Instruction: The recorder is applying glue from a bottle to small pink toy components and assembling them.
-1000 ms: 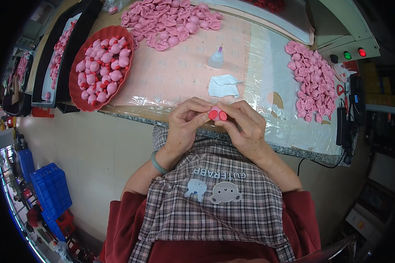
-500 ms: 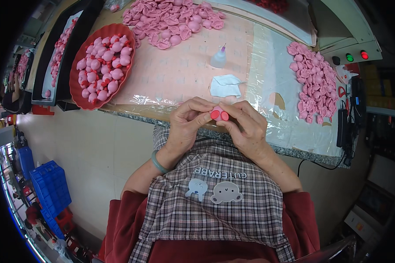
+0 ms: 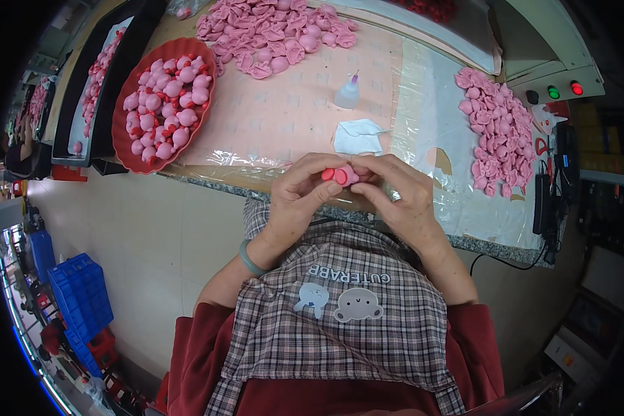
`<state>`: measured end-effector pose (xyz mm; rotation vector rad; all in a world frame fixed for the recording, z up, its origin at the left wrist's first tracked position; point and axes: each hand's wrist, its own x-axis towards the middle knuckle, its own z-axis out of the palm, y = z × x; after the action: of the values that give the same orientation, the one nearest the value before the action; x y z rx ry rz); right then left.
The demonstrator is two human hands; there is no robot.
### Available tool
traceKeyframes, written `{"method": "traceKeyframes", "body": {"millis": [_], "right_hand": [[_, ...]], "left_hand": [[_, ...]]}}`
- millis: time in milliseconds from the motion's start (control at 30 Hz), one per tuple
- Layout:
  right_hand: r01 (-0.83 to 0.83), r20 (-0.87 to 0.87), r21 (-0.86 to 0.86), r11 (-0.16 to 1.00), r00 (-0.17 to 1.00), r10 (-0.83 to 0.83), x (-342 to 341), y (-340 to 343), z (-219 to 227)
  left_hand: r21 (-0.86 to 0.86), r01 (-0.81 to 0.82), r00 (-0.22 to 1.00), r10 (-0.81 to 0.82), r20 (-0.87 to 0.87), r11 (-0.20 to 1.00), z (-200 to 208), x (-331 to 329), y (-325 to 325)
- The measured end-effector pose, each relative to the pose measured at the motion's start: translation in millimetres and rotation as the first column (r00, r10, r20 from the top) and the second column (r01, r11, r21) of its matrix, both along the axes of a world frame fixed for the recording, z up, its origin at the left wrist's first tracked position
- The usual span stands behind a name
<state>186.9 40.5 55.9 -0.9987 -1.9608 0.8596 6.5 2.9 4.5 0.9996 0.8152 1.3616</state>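
Observation:
Between my two hands, just over the front edge of the table, is a small pink toy figure (image 3: 349, 177) with two red oval pieces on it. My left hand (image 3: 297, 192) pinches it on the red-piece side, thumb below and fingers above. My right hand (image 3: 397, 191) grips its pink end between thumb and fingertips. Beyond the hands lies a folded white cloth (image 3: 358, 136). A small clear squeeze bottle (image 3: 347, 93) with a purple needle tip stands upright behind the cloth.
At the left, a red scalloped bowl (image 3: 120, 142) holds many pink figures with red parts. Loose pink pieces (image 3: 270, 41) heap at the back; another pile (image 3: 499, 139) lies at right. A black-edged tray (image 3: 107, 90) stands far left, a machine with lit buttons (image 3: 553, 91) at back right.
The pink figure has turned in my fingers, its red pieces now pointing toward my left hand. My right hand has shifted slightly rightward.

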Motion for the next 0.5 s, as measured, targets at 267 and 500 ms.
{"method": "traceKeyframes", "body": {"millis": [267, 500], "right_hand": [[0.064, -0.077, -0.024, 0.998, 0.995, -0.066, -2.9, -6.6, -7.7], [0.065, -0.113, -0.002, 0.998, 0.992, -0.065, -2.1, -9.2, -15.5]], "left_hand": [[0.023, -0.009, 0.998, 0.008, 0.059, 1.000, 1.3, -0.2, -0.9], [0.024, -0.008, 0.999, 0.007, 0.046, 1.000, 1.2, -0.4, -2.0]]}}
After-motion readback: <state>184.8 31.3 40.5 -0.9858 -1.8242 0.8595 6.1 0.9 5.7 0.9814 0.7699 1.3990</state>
